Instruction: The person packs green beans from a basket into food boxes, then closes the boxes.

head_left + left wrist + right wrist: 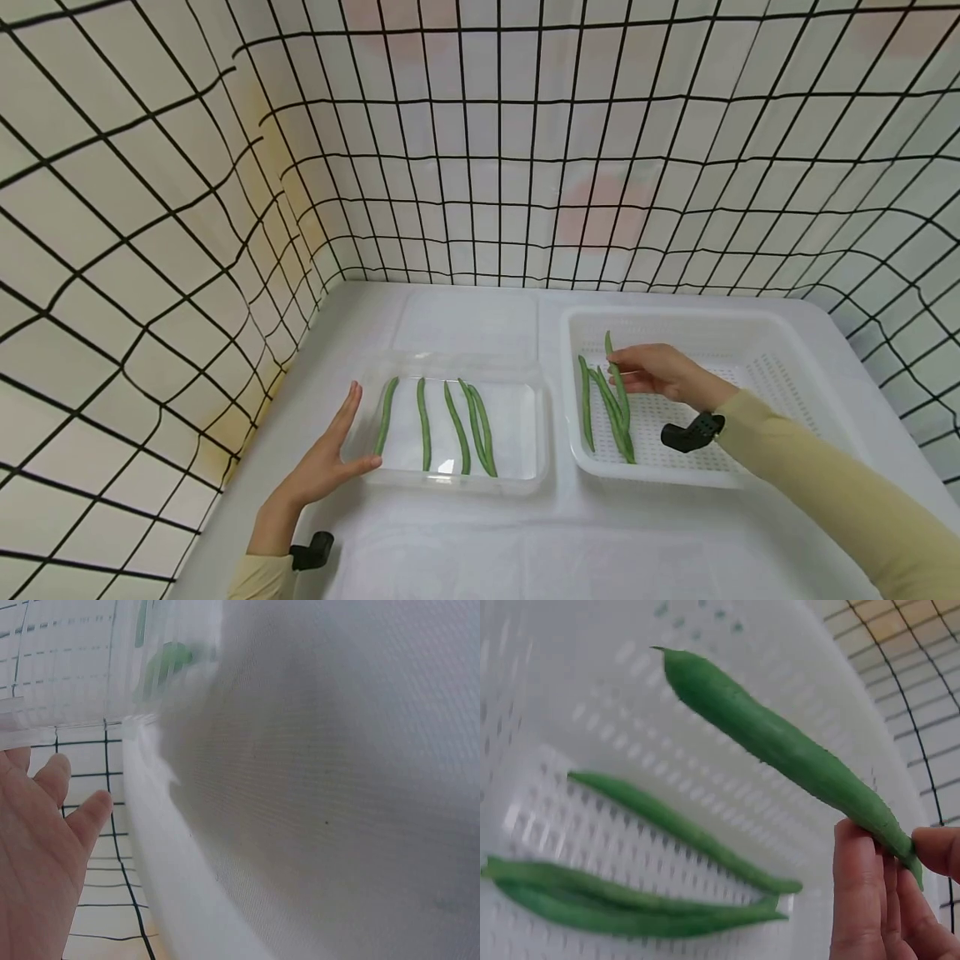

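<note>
My right hand (663,372) pinches a green bean (772,742) near one end between thumb and fingers, over the white perforated basket (675,476). Below the held bean, a single green bean (682,829) and a pair lying side by side rest on the basket floor. Fingers spread, my left hand (322,462) is at the left side of a clear plastic container (487,483), its thumb at the front left corner. Several green beans (424,425) lie lengthwise inside that container, the two rightmost close together.
Black wire mesh (517,158) backed by white sheeting surrounds the work area on the left, back and right. Both containers stand side by side on a white cloth-covered table (525,550). A black wrist camera (693,432) sits on the right wrist, another on the left.
</note>
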`<state>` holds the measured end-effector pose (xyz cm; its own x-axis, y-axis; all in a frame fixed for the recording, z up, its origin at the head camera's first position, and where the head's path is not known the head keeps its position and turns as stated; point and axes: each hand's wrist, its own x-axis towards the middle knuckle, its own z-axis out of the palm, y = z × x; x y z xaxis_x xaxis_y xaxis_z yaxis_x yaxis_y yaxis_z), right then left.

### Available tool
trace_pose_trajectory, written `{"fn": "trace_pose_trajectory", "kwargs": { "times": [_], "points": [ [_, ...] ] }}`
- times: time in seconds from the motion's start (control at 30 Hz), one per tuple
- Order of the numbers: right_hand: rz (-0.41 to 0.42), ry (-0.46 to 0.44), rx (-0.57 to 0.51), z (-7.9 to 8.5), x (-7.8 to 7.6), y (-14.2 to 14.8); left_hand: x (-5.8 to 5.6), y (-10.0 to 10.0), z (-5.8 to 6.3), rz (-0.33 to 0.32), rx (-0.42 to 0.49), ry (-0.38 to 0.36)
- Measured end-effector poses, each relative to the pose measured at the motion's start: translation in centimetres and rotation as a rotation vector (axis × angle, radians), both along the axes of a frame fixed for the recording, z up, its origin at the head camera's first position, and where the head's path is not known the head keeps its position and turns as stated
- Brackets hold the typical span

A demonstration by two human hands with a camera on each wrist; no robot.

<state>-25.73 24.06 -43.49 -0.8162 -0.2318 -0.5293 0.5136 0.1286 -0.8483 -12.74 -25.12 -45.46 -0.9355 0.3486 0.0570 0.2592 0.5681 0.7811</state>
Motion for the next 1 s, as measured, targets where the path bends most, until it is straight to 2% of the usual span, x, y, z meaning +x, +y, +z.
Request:
{"fn": "trace_pose_trajectory", "kwargs": {
  "times": [0.23,0.57,0.77,1.0],
  "points": [
    [0.042,0.067,-0.021,1.5,0.8,-3.4,-0.1,-0.1,0.0,-0.001,0.004,-0.005],
    [0.139,0.113,-0.038,2.4,1.5,-9.2,0.0,0.1,0.0,-0.009,0.019,-0.006],
    [0.175,0.081,-0.025,2.6,1.9,-11.9,0.0,0.1,0.1,-0.009,0.013,0.001],
    [0.23,0.052,-0.013,1.7,2.7,-14.6,0.0,0.2,0.1,-0.007,0.011,-0.001]
  ]
}}
